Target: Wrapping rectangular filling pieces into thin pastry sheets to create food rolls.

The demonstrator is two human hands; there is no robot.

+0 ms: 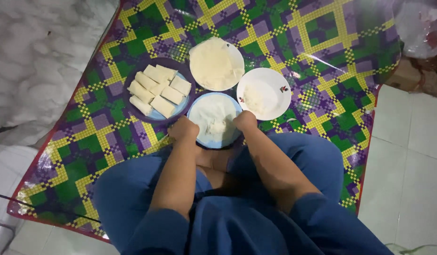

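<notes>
Woven plastic mat (322, 56) in green, purple and yellow on a tiled floor carries four plates. I've got left hand (183, 128) and right hand (245, 121) curled at either rim of the blue plate (199, 106) at the mat's near edge, where one thin pale wrapper (214, 118) lies; whether the fingers grip it, I can't tell. Wrapper looks light, soft, tear-prone, so take it by its edges; about eight folded rolls (159, 90) on the purple plate (133, 80), wrapper stack (213, 63) behind, white plate (275, 85) towards the right edge.
</notes>
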